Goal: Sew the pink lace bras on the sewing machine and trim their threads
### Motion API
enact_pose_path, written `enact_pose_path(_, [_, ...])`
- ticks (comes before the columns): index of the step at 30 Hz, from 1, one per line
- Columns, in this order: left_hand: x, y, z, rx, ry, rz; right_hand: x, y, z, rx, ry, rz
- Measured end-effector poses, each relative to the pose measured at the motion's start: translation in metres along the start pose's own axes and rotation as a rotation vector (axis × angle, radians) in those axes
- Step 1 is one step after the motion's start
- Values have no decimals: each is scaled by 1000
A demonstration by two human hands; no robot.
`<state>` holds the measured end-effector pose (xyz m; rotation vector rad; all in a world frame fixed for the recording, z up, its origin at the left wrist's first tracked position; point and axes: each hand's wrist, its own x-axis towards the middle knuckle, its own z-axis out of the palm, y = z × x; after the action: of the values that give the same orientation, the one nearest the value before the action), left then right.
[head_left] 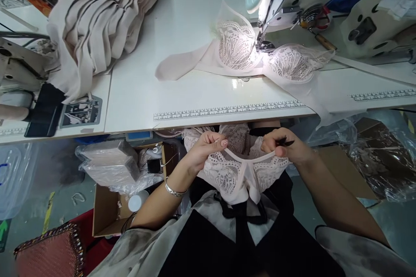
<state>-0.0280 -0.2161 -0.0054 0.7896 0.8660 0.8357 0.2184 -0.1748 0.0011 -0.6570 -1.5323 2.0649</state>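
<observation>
Between my two hands a pale pink lace bra [248, 177] is stretched out, below the table's front edge and above my lap. My left hand [208, 147] pinches its upper edge on the left. Closed on the same edge at the right is my right hand [281, 145], with a small dark pointed tool [286, 142], maybe thread snips, tucked in its fingers. Another lace bra [237, 47] lies on the table, its centre beneath the needle area of a lit sewing machine [269, 13]. More lace fabric [235, 132] shows behind the held bra.
Stacked beige fabric pieces [104, 21] lie at the table's back left. A dark phone [45, 110] and a grey tray [81, 111] sit near the left front. A printed ruler [227, 110] runs along the edge. Below stand a cardboard box [107, 210] and plastic-wrapped packs [110, 162].
</observation>
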Motion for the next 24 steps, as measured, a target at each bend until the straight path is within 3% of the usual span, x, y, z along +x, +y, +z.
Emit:
enact_pose_path(3, [6, 5, 7, 48, -65, 17, 2, -10, 4, -312, -109, 99])
enact_pose_path(5, [12, 9, 11, 86, -146, 44, 2, -17, 9, -503, -171, 91])
enact_pose_path(7, [17, 14, 14, 114, -174, 99, -1, -25, 13, -539, -242, 30])
enact_pose_path(9, [18, 20, 14, 155, -117, 229, -8, -34, 15, -386, -310, -48])
enact_pose_path(12, [9, 31, 18, 373, 72, 603, -22, -48, 13, -106, -140, -194])
enact_pose_path(15, [-8, 35, 27, 698, 162, 860, -31, -57, 15, -236, 202, -207])
enact_pose_path(19, [-15, 17, 43, 973, 52, 878, -26, -46, 26, -619, 382, -87])
enact_pose_path(24, [1, -9, 42, 1015, 157, 856, -16, -16, 41, -840, 441, -308])
